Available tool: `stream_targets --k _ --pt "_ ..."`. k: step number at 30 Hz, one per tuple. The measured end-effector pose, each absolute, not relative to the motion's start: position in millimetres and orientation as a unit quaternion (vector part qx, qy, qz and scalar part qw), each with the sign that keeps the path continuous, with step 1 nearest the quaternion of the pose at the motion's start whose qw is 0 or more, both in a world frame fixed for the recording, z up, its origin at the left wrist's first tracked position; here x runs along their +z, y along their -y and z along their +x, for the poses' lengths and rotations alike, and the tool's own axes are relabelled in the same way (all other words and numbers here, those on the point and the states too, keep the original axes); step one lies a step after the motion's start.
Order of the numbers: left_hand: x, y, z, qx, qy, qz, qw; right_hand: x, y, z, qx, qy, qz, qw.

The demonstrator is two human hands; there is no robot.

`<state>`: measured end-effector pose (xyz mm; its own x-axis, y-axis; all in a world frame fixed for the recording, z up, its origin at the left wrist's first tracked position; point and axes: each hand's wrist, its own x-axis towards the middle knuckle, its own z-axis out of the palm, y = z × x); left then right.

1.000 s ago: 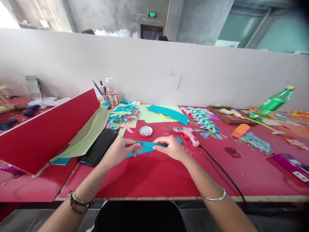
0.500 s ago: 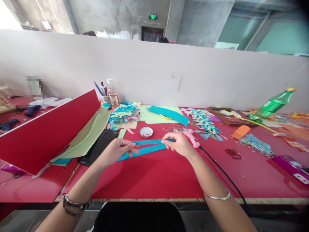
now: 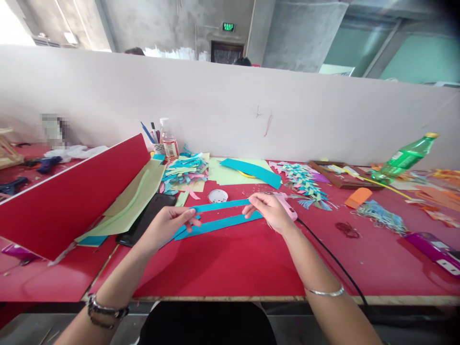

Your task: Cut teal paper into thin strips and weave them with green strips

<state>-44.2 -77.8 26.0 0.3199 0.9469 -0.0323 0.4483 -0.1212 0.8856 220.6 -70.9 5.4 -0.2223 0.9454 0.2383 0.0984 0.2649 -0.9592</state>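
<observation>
A narrow blue paper strip [image 3: 222, 206] stretches between my two hands just above the red table. My left hand [image 3: 171, 225] pinches its left end between thumb and fingers. At the other end, my right hand [image 3: 270, 211] grips it with thumb and forefinger. Below it a second blue strip [image 3: 224, 225] lies slanted on the table, with more blue paper under my left fingers. A pink glue gun [image 3: 287, 207] is partly hidden behind my right hand. Beyond the strip sits a small round white lid [image 3: 218, 196].
A pile of folded paper strips [image 3: 185, 167], a wide blue strip [image 3: 251, 171] and a woven paper piece [image 3: 302, 179] lie farther back. Left are a black phone [image 3: 143, 220] and a red board [image 3: 82, 191]. A green bottle [image 3: 406, 158] leans at right. The glue gun's cord [image 3: 330, 258] runs to the front edge.
My right hand has moved slightly right and up, and the strip between my hands shows longer. The lower strip is more exposed.
</observation>
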Motion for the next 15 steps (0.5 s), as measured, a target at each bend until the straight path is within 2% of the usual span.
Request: stream_targets --k 7,15 --pt "18.9 79.4 -49.4 0.310 -0.506 0.683 0.426 7.7 74.7 218.7 0.322 0.718 -0.464 0.407" --pt "19.7 84.2 -52.9 0.315 -0.495 0.670 0.455 12.9 79.9 217.5 0.252 0.778 -0.437 0.375"
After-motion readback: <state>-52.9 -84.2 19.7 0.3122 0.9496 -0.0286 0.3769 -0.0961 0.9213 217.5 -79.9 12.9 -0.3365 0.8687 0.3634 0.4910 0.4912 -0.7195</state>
